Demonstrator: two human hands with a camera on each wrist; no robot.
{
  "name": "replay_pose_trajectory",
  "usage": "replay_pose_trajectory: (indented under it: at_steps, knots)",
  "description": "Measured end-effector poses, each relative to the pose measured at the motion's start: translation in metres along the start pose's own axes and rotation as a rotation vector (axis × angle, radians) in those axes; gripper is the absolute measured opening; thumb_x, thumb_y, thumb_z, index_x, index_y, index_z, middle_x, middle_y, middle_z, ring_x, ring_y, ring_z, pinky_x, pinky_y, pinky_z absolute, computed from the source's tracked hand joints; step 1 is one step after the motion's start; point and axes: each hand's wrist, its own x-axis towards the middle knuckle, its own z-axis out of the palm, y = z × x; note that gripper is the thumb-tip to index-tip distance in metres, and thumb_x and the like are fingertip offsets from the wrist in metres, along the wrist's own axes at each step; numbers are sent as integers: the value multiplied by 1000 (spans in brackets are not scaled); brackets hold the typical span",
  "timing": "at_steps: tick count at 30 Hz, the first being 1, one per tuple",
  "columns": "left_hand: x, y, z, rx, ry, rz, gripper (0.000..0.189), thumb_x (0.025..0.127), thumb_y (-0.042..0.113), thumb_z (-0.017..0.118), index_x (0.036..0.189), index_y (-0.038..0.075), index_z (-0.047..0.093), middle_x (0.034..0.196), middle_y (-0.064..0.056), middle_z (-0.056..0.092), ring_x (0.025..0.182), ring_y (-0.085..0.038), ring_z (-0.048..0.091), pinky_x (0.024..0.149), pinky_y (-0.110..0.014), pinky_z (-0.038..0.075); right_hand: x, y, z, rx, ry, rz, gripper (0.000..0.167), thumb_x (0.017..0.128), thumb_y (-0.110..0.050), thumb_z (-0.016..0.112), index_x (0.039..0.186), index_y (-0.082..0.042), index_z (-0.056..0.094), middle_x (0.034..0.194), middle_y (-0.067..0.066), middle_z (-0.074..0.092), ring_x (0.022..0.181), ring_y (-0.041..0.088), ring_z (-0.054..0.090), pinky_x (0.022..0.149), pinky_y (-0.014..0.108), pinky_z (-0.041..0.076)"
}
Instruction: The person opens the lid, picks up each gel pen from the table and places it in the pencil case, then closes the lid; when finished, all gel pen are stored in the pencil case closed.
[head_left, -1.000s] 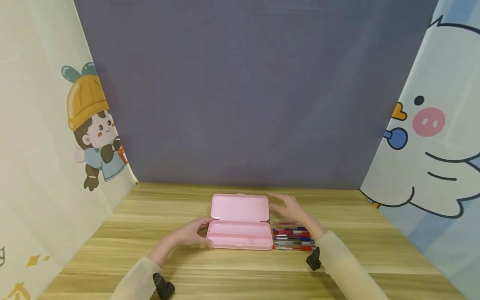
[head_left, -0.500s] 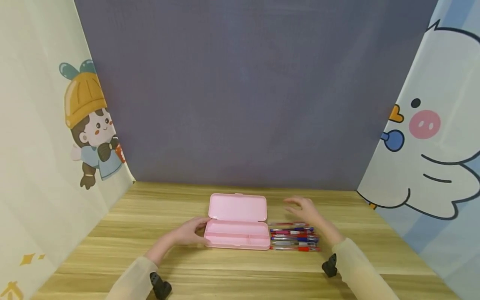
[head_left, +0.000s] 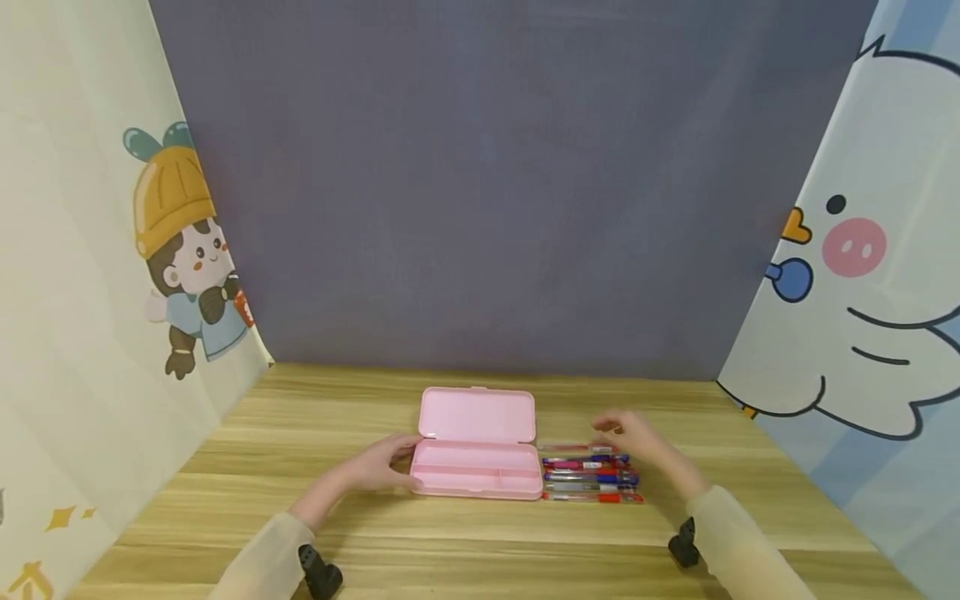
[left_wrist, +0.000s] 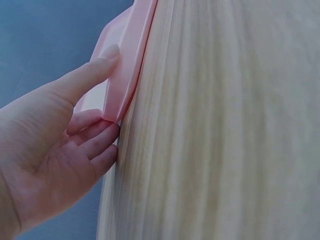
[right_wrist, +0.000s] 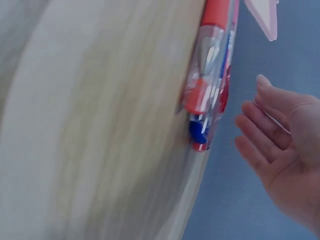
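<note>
A pink pencil case [head_left: 477,442] lies open on the wooden table [head_left: 465,542], its lid laid back and its tray showing nothing inside. My left hand [head_left: 382,467] rests against the case's left end; in the left wrist view its fingers [left_wrist: 92,145] touch the pink case [left_wrist: 125,75] at the edge, thumb along the side. A row of several pens [head_left: 588,477], red, blue and clear, lies right of the case. My right hand [head_left: 633,437] hovers open just above the pens' far right end, holding nothing. The right wrist view shows the pens [right_wrist: 210,85] beside my relaxed right-hand fingers [right_wrist: 260,135].
Cloth walls close the table in: a grey-purple backdrop [head_left: 495,183] behind, a cartoon child print [head_left: 183,250] at left, a cartoon duck print [head_left: 855,275] at right. Bare wood lies in front of the case and on both sides.
My right hand has moved from the case's lid rightward and down to over the pens. My left hand stays at the case's left end.
</note>
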Motion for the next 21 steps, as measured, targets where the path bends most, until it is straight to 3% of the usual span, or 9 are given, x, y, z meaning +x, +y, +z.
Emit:
replay_pose_trajectory:
  at_steps: [7,12,21]
  knots:
    - [1,-2,2,-1,-5,-2,73,81,23,75,138,-6,39,138,-28,44,128,-41,43,107,-51,36,-5,9,5,-17,-51,44,21,86,-11,66,99,5,68,93,15,69,83,27,66,70,36,57]
    - [0,-3,1,-9,-10,-12,74,80,24,75,138,-6,39,139,-28,43,128,-42,43,107,-51,36,-6,13,10,-88,-43,48,20,84,-23,70,91,-5,73,88,6,69,79,19,64,66,28,55]
    - [1,-4,-2,6,2,-32,75,79,26,76,138,-3,41,138,-26,45,128,-40,44,107,-51,36,-4,9,10,-119,-21,93,6,82,-12,71,83,-6,72,80,0,64,71,11,56,61,26,50]
